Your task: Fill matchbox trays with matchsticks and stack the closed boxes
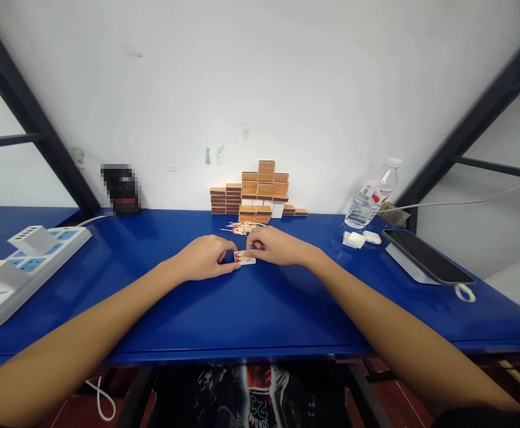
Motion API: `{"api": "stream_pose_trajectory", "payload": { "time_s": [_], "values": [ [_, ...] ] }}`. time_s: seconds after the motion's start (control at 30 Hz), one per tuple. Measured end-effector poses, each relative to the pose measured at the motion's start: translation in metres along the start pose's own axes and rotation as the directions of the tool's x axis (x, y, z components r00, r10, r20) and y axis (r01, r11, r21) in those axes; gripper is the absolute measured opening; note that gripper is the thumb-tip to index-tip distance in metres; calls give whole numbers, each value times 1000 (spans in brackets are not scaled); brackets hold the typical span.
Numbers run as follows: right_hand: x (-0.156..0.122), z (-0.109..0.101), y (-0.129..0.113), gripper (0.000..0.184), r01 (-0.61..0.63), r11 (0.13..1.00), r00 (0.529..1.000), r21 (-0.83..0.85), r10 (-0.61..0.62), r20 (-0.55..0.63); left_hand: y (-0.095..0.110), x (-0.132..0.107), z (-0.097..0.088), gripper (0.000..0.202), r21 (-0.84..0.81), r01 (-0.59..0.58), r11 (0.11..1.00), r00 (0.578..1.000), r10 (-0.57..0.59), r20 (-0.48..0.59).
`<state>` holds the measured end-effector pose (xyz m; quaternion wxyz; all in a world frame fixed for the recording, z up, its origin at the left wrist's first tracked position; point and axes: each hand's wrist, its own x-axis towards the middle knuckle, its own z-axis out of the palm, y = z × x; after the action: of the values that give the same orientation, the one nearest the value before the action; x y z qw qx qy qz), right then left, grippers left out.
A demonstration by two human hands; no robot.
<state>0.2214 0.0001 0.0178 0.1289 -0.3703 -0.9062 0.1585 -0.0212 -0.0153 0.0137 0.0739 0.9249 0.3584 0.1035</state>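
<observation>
A small white matchbox tray (245,260) with red-tipped matches in it lies on the blue table in front of me. My left hand (206,257) grips the tray's left end between thumb and index finger. At the right end my right hand (272,245) has its fingers curled and pinched together, the thumb touching the tray; whatever those fingers hold is hidden. Just behind the hands is a loose pile of matches (242,227). Further back, against the wall, stand stacked brown matchboxes (265,189), with several white pieces among them.
On the left is a white power strip (75,241) with plugs in it. A water bottle (373,196) leans at the back right, near a white earbud case (372,237). A phone (426,255) rests tilted at the right. Dark metal frame bars (32,113) flank the table.
</observation>
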Motion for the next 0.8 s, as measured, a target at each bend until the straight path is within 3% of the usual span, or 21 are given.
{"api": "stream_pose_trajectory", "payload": {
  "time_s": [0.23,0.67,0.8],
  "values": [
    [1,-2,-1,14,29,992,999,126,-30,11,-1,0,1,31,-26,11,1000,1000,-11,-1],
    [1,-1,0,10,55,997,998,54,-55,-4,-2,0,3,37,-10,-5,1000,1000,5,-5],
    [1,-6,9,13,11,997,992,82,0,-127,-1,0,2,35,-10,-9,1000,1000,9,-11]
  ]
}}
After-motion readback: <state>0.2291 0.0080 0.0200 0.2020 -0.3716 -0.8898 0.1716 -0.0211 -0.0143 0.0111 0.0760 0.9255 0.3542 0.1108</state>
